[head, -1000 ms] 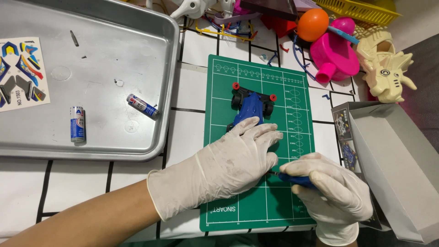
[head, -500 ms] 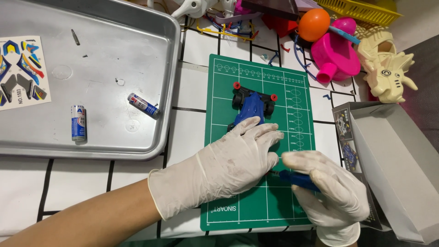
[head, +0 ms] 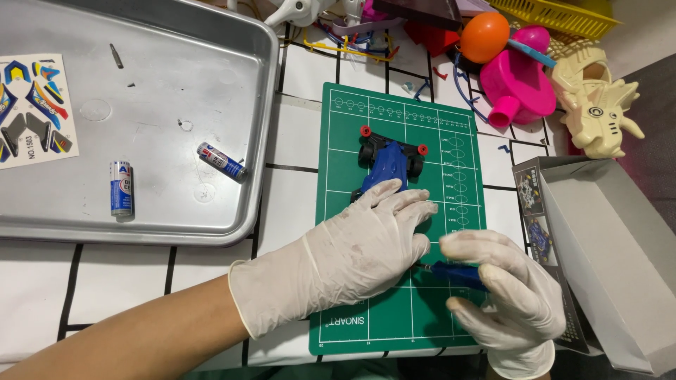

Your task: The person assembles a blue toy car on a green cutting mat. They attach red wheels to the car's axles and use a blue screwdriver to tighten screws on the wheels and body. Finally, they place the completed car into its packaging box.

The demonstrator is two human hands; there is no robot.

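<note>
A small blue toy car (head: 389,160) with black wheels and red rollers lies on a green cutting mat (head: 343,134). My left hand (head: 352,248), in a white glove, lies flat over the rear half of the car and presses it onto the mat. My right hand (head: 508,295), also gloved, grips a blue-handled screwdriver (head: 456,271) whose thin tip points left under my left palm. The car's rear and the screwdriver tip are hidden by my left hand.
A metal tray (head: 260,84) at the left holds two batteries (head: 120,187) (head: 221,161), a sticker sheet (head: 32,116) and a small screw. An open grey box (head: 605,260) stands at the right. Plastic toys, a cream dinosaur (head: 598,105) and a pink piece (head: 517,81), crowd the far edge.
My right hand has shifted slightly with the screwdriver, staying at the car's rear. My left hand has kept its place on the car.
</note>
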